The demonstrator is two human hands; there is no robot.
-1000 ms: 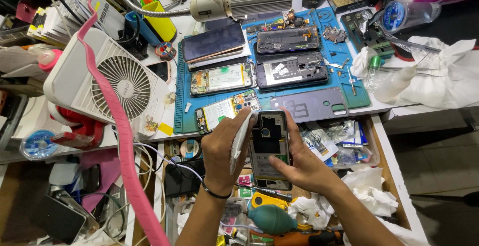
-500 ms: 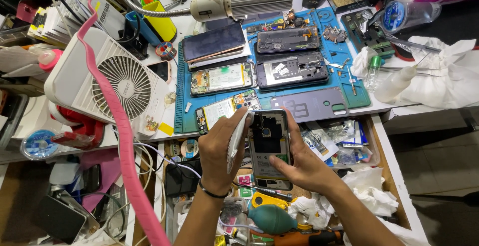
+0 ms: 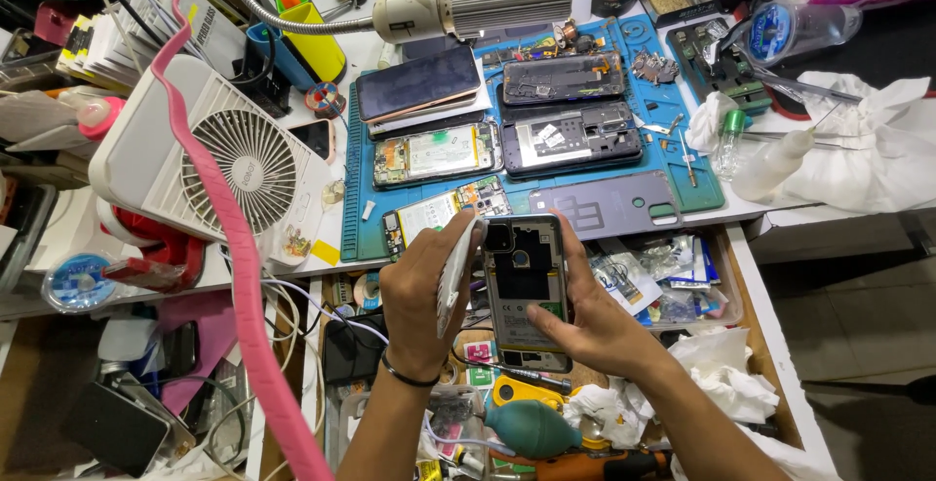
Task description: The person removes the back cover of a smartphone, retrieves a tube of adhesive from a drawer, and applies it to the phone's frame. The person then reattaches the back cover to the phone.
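Head view, looking down over a crowded repair bench. Left hand [image 3: 421, 296] closed around a white back cover [image 3: 456, 269], held on edge and tilted, its long side touching the left edge of the opened phone [image 3: 525, 291]. Right hand [image 3: 595, 320] clamped on that phone from the right, thumb across its lower part, fingers [image 3: 568, 247] along its right edge. Phone held upright over an open drawer [image 3: 756, 291], just in front of the bench edge, its top rim overlapping the front border of the blue work mat [image 3: 682, 164].

On the mat, well apart from the hands: four dismantled phones [image 3: 570, 135] in two rows, a grey back panel [image 3: 604, 203] nearest the held phone, another open phone [image 3: 439, 213] just above the left thumb. White desk fan [image 3: 210, 164] at the mat's left edge; pink strap [image 3: 229, 237] crossing it diagonally. Lamp head [image 3: 487, 3] on a flexible neck above the mat's far edge. White cloth [image 3: 868, 145] at the right.

Below the wrists, a teal air blower [image 3: 531, 427] and yellow tool [image 3: 517, 388], close beneath. Little free room on either side; bare floor [image 3: 858, 345] beyond the drawer's right wall.
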